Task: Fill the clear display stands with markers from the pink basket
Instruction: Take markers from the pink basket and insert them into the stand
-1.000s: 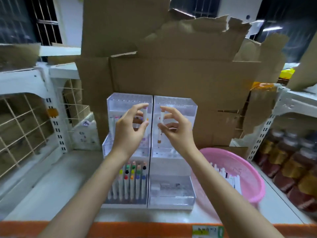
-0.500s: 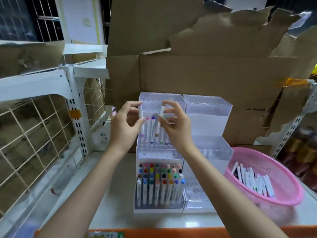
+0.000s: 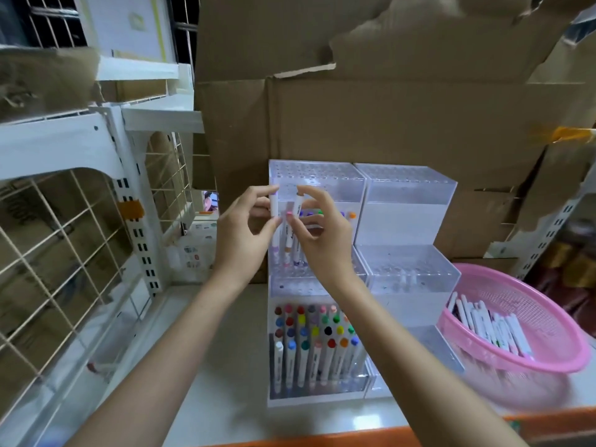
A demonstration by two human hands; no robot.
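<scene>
Two clear three-step display stands sit side by side on the white shelf. The left stand (image 3: 317, 175) has its bottom step full of coloured-cap markers (image 3: 314, 337) and several markers in its middle step. The right stand (image 3: 406, 185) looks almost bare. My left hand (image 3: 240, 235) pinches a white marker (image 3: 274, 206) upright over the left stand's middle step. My right hand (image 3: 324, 235) holds another white marker (image 3: 296, 214), slightly tilted, just to the right of it. The pink basket (image 3: 561, 324) with several white markers (image 3: 490, 324) stands at the right.
Torn cardboard (image 3: 387, 117) forms a wall behind the stands. A white wire-grid shelf frame (image 3: 106, 195) stands at the left. An orange shelf edge (image 3: 322, 441) runs along the front. Jars fill the shelf at the far right (image 3: 577, 262).
The view has swung left and down, so the stands and basket sit further right. Both hands have shifted from the seam between the two stands to the left stand's middle step, each still holding its marker.
</scene>
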